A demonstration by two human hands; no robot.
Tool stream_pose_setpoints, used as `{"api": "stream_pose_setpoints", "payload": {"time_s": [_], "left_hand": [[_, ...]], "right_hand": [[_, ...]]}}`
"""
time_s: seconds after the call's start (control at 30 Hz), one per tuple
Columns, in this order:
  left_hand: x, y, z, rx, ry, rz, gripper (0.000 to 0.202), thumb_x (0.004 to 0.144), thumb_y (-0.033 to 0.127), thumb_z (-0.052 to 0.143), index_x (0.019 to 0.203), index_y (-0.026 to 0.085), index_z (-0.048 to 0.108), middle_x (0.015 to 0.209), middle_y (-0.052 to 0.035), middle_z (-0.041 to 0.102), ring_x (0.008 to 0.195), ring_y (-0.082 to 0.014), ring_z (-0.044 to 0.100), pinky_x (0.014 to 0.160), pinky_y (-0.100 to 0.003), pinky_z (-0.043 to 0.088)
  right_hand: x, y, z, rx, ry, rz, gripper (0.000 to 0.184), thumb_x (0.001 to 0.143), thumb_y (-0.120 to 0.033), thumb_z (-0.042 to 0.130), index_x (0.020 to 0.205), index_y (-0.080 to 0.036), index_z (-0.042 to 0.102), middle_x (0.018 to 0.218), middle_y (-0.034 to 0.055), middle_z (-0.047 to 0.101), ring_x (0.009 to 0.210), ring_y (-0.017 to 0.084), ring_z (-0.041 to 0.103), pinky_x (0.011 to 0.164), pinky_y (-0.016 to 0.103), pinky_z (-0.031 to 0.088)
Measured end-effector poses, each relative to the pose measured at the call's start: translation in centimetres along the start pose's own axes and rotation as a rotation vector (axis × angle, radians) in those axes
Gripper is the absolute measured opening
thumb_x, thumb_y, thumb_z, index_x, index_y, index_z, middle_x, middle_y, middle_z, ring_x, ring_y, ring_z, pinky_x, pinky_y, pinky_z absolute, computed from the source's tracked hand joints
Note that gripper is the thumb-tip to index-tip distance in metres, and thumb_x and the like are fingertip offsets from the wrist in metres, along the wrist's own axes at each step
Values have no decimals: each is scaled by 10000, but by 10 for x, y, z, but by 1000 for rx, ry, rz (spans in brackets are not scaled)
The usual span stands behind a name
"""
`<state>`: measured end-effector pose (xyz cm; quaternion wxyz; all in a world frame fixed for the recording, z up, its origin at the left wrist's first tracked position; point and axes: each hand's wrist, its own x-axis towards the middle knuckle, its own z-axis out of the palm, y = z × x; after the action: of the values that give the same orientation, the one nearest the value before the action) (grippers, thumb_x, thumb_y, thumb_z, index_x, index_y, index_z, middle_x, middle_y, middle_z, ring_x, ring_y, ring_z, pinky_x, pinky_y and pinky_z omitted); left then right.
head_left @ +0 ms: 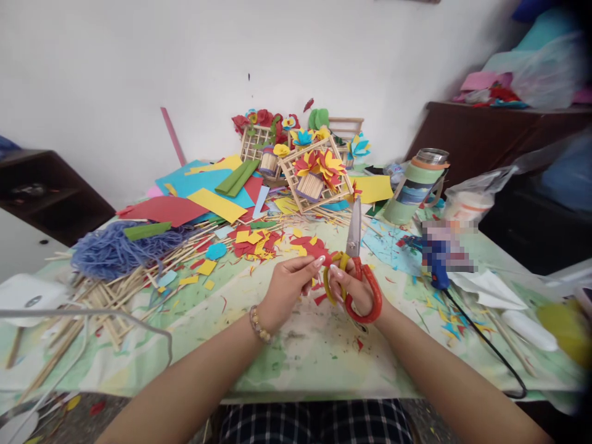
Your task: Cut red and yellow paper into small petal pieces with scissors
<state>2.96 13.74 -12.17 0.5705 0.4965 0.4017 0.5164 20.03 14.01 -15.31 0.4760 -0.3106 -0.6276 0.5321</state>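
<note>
My right hand (355, 288) grips a pair of scissors (359, 262) with red and yellow handles, its fingers through the loops and the blades pointing up and away. My left hand (287, 285) pinches a small piece of red paper (320, 252) beside the blades. Both hands are over the near middle of the table (296, 357). Red and yellow paper scraps (259, 242) lie just beyond them.
Coloured paper sheets (203, 191), wooden sticks (120, 290) and blue yarn (111, 250) cover the left. Stick frames with paper flowers (314, 169) stand at the back. A green bottle (414, 185), a blue glue gun (437, 262) with a black cord and plastic bags lie to the right.
</note>
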Motion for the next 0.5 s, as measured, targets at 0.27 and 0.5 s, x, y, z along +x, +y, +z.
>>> {"api": "stream_pose_setpoints", "payload": {"time_s": [0.27,0.5], "left_hand": [[2,-1,0,-29,-40,-110,421,661,552,886,710,166,725,555,27,567,476,-77,459,453,-199,355],[7,7,-7,86,-300,-228,476,645,593,854,717,161,667,554,28,579,473,-81,493,468,-204,350]], "right_hand": [[1,-3,-1,145,32,11,451,947,-573,677,718,-216,524,459,-53,526,380,118,472,425,250,411],[1,-10,-17,268,-266,149,336,890,-455,733,763,-197,558,455,-88,504,330,85,414,364,205,390]]}}
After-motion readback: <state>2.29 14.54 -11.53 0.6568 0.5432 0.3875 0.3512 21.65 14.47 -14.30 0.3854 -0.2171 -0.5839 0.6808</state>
